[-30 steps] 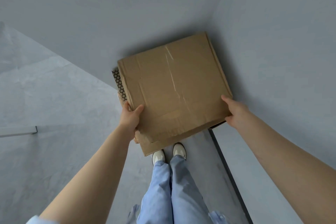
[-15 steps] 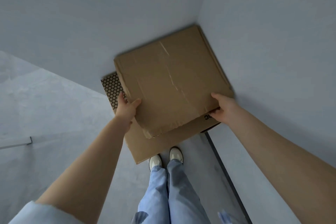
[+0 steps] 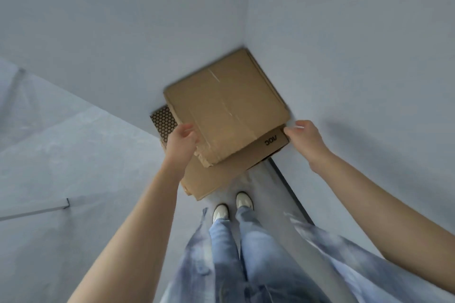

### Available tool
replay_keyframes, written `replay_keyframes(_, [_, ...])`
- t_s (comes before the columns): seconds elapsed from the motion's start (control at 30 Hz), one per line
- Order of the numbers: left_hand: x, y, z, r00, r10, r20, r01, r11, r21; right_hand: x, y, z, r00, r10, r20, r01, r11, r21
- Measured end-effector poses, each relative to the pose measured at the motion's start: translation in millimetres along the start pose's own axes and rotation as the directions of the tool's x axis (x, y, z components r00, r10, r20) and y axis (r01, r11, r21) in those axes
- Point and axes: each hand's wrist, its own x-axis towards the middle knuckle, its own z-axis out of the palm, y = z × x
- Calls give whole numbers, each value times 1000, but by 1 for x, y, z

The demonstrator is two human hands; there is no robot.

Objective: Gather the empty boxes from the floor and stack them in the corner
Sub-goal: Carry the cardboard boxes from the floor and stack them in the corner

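A flat brown cardboard box (image 3: 226, 108) lies on top of a larger brown box (image 3: 221, 174) printed with dark letters, both pushed into the corner where two grey walls meet. A honeycomb-patterned box edge (image 3: 163, 123) pokes out on the left under them. My left hand (image 3: 183, 141) is at the top box's left edge with its fingers curled; blur hides whether it still grips. My right hand (image 3: 304, 133) hovers just off the stack's right corner, fingers loosely curled, holding nothing.
Grey walls (image 3: 344, 56) close in behind and to the right of the stack. A dark skirting strip (image 3: 288, 187) runs along the right wall. My feet in white shoes (image 3: 232, 206) stand just in front of the boxes. Grey floor (image 3: 73, 155) spreads out to the left.
The top box has gone down onto the stack and back into the corner. My right hand has let go of its right edge and pulled slightly away.
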Motion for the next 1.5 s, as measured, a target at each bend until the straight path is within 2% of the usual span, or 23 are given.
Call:
replay_keyframes(0.13, [-36, 11, 4, 976, 155, 151, -172, 979, 106, -45, 9, -10, 989, -145, -1, 145, 989, -34])
replay_keyframes(0.2, [-47, 10, 3, 941, 239, 239, -286, 940, 186, -67, 15, -12, 981, -192, -40, 190, 980, -51])
replay_keyframes(0.33, [-64, 9, -2, 873, 303, 382, -426, 855, 296, -105, 35, -10, 958, -239, -161, 239, 971, -19])
replay_keyframes(0.5, [-85, 17, -5, 753, 365, 547, -611, 697, 375, -160, 69, 2, 936, -158, -315, 194, 977, 84])
replay_keyframes(0.63, [-102, 13, 4, 659, 328, 677, -686, 633, 360, -211, 107, 14, 906, -50, -420, 139, 973, 186])
replay_keyframes(0.73, [-124, 3, 22, 554, 300, 776, -760, 563, 325, -252, 140, 18, 867, 48, -496, 97, 960, 263])
replay_keyframes(0.8, [-156, -9, 43, 444, 243, 863, -823, 491, 285, -287, 170, 17, 804, 129, -580, 83, 943, 324])
replay_keyframes(0.93, [-205, -33, 76, 307, 173, 936, -880, 425, 211, -338, 216, 21, 731, 246, -636, 63, 904, 422])
replay_keyframes(0.97, [-228, -46, 89, 251, 134, 959, -904, 388, 182, -361, 235, 21, 693, 300, -656, 51, 887, 459])
replay_keyframes(1.1, [-300, -92, 117, 106, 17, 994, -939, 331, 95, -429, 296, 30, 590, 429, -684, -4, 849, 529])
replay_keyframes(1.23, [-376, -151, 132, -2, -106, 994, -955, 295, 29, -498, 360, 46, 481, 538, -692, -27, 798, 602])
replay_keyframes(1.3, [-431, -197, 136, -64, -180, 982, -958, 287, -10, -547, 403, 58, 402, 614, -679, -29, 750, 660])
replay_keyframes(1.4, [-494, -253, 137, -125, -248, 961, -951, 305, -45, -598, 450, 70, 330, 676, -659, -15, 702, 712])
replay_keyframes(1.5, [-561, -317, 137, -197, -351, 915, -953, 288, -95, -657, 499, 82, 218, 754, -620, 11, 633, 774])
